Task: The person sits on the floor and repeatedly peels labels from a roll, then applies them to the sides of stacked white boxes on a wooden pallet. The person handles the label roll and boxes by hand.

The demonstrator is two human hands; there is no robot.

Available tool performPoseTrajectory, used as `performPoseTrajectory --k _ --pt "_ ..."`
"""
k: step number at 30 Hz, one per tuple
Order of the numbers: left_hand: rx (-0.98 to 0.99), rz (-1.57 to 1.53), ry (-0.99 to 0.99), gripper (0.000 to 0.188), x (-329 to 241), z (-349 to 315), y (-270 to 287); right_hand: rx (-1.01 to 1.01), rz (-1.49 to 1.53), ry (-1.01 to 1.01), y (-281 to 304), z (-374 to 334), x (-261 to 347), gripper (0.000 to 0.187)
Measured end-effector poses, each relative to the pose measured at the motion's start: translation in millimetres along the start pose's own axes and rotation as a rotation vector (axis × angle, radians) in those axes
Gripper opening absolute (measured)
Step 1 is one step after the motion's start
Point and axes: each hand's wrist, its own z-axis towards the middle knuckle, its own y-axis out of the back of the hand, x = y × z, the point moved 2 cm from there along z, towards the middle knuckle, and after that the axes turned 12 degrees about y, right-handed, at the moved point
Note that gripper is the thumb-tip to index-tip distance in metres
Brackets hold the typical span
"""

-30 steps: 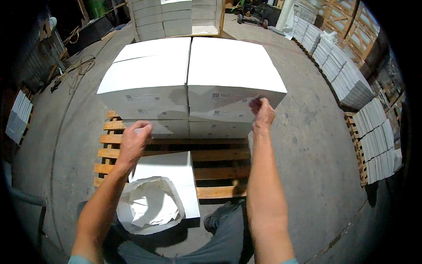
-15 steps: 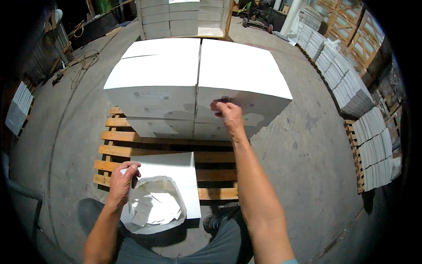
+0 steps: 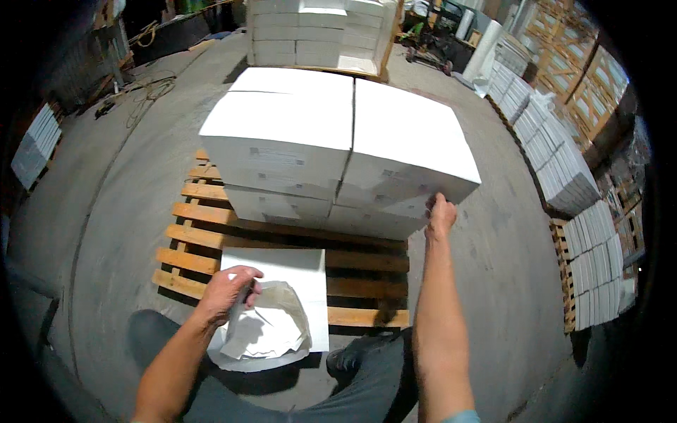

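Two white cartons lie side by side as a top layer, the left carton (image 3: 282, 116) and the right carton (image 3: 412, 130), with more beneath them on a wooden pallet (image 3: 204, 213). Small printed labels (image 3: 277, 156) show on the front faces. My right hand (image 3: 441, 215) is at the right carton's front face, its fingers curled; whatever they hold is hidden. Above the left rim of a clear plastic bag (image 3: 300, 310) hangs my left hand (image 3: 233, 287), fingers bent and closed over something I cannot make out. White paper slips (image 3: 264, 331) lie in the bag, which rests on a white board (image 3: 275, 259).
Behind the cartons stands another stacked pallet load (image 3: 321, 42). Along the right run rows of white stacked packs (image 3: 596, 261) on pallets, with wooden crates (image 3: 557, 42) beyond. A cable (image 3: 151, 88) lies on the concrete floor at the left, near a leaning white stack (image 3: 37, 144).
My right hand has moved right and lower along the right carton's front face. My left hand has shifted right, over the bag's rim. The view has also shifted slightly.
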Motion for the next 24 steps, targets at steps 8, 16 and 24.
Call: performPoseTrajectory --k 8,16,24 --pt "0.284 -0.181 0.104 0.044 19.5 -0.6 9.1 0.887 0.368 0.104 -28.3 -170.8 157.3 0.025" --pt "0.426 -0.331 0.062 0.058 17.0 -11.1 6.6 1.557 0.99 0.62 77.3 -394.4 274.1 0.026" --pt "0.524 -0.366 0.021 0.062 22.3 -40.9 -3.2 1.55 1.323 0.592 121.2 -446.8 279.3 0.041"
